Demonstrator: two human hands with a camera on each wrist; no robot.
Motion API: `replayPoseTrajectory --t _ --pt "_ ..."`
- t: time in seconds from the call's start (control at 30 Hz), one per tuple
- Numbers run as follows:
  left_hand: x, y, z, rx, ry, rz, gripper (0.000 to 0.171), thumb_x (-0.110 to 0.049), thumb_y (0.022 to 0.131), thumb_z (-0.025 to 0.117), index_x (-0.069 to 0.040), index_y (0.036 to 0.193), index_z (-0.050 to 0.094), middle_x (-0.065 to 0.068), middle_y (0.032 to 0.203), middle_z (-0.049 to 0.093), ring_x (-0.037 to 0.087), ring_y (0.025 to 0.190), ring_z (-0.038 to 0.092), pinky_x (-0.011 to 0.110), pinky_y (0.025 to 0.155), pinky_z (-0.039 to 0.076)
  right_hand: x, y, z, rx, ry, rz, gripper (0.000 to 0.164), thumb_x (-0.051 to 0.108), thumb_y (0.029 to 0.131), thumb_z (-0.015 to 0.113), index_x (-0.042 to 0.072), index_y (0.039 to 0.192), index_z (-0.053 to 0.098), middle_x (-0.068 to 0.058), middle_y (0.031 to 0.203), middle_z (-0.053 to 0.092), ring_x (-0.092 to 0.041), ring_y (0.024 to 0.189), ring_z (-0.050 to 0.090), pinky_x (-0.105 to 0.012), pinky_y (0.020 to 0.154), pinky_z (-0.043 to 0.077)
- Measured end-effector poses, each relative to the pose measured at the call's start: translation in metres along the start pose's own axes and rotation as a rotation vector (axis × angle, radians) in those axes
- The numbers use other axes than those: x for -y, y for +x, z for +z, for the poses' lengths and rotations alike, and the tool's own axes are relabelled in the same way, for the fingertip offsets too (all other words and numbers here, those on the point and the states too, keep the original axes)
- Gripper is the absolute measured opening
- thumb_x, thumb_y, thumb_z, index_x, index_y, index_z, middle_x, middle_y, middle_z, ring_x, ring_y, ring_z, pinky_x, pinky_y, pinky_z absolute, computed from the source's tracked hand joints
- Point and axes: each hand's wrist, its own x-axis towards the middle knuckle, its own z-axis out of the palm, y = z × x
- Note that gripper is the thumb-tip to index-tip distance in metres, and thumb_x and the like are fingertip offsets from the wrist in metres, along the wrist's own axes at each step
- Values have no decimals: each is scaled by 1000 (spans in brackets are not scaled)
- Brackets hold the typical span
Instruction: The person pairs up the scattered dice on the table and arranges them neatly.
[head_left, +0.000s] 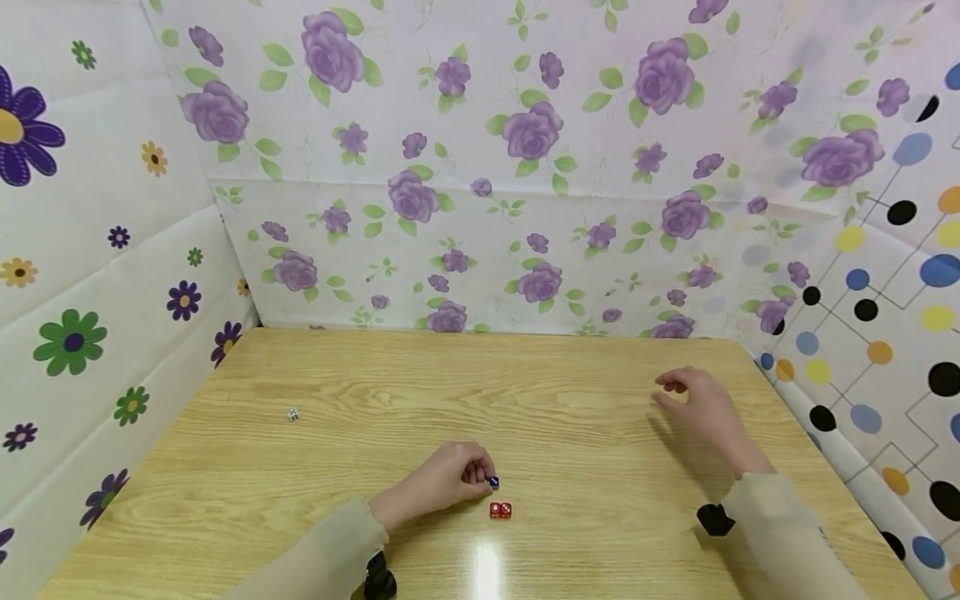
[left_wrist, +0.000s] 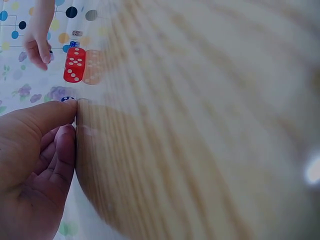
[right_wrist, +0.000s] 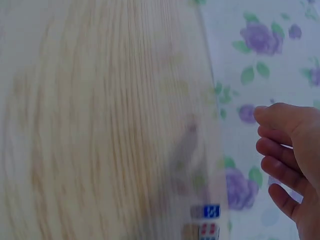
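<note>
My left hand (head_left: 446, 477) pinches a dark blue die (head_left: 493, 482) at the tips of thumb and finger, low over the table. In the left wrist view the thumb partly covers this blue die (left_wrist: 67, 99). Just nearer to me sit two red dice (head_left: 500, 510) with white pips, side by side. To the right, my right hand (head_left: 705, 407) is held above the table, thumb and fingers loosely curved, holding nothing. A blue die (right_wrist: 211, 211) and a light die with reddish pips (right_wrist: 208, 230) show beside it in the right wrist view; my right arm hides them in the head view.
A small white die (head_left: 293, 414) rests far left on the wooden table (head_left: 390, 375). Flowered cloth (head_left: 487, 208) rises at the back edge, with patterned cloths along both sides. Black wrist devices (head_left: 716, 519) are strapped under both sleeves.
</note>
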Motion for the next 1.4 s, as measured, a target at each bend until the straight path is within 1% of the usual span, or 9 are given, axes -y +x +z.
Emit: replayPoseTrajectory --t 0.13,0.27,0.47,0.67,0.8,0.97,1.1,1.27,1.4 --pt "-1 0 0 -3 3 12 9 -10 86 76 -8 91 68 1 84 65 -5 70 51 13 64 49 -21 -9 -7 -9 -39 60 31 24 94 67 2 116 69 -18 104 68 -35 95 61 -50 75 51" --pt "-1 0 1 -3 -3 22 9 -8 86 75 -7 90 68 3 84 65 -4 70 52 13 64 49 -37 -17 -9 16 -58 106 31 24 94 67 1 114 70 -19 103 69 -34 92 62 -50 74 51" --pt "-1 0 1 -1 -16 16 9 -7 85 76 -7 90 68 3 83 65 -3 70 52 14 64 49 -48 -23 -8 58 -92 127 27 25 91 70 3 106 73 -13 94 71 -27 82 64 -48 72 52" --pt "0 0 1 -1 -18 14 9 -8 86 76 -8 90 68 2 84 65 -4 71 52 14 65 49 -45 -27 -11 92 -102 155 18 22 90 70 8 100 74 -7 87 72 -19 73 62 -42 67 49" --pt "1 -1 1 -3 -13 18 9 -8 86 76 -8 90 68 2 84 65 -4 70 52 13 64 49 -42 -28 -11 104 -104 177 16 21 91 69 8 99 74 -5 84 72 -13 67 58 -37 64 47" --pt "1 0 1 -4 -12 20 9 -8 86 76 -8 90 68 3 84 65 -4 71 52 13 65 49 -41 -27 -9 102 -103 185 15 20 91 69 8 98 75 -2 81 72 -9 62 55 -35 63 46" --pt "1 0 1 -6 -14 25 9 -8 86 75 -7 90 68 2 84 65 -4 71 52 14 64 49 -40 -26 -6 89 -116 161 15 22 90 71 10 97 76 -1 80 72 -10 63 56 -36 65 46" --pt "3 0 1 -12 -5 33 9 -8 86 75 -7 90 68 2 83 66 -5 70 51 14 64 50 -32 -24 -1 72 -131 112 13 22 89 72 11 95 77 -4 84 74 -18 71 63 -41 67 49" --pt "2 0 0 -5 -15 15 8 -9 86 75 -8 91 68 1 83 65 -5 69 51 14 64 49 -25 -22 5 61 -129 77 12 22 88 73 12 93 78 -4 86 75 -19 75 66 -42 69 52"
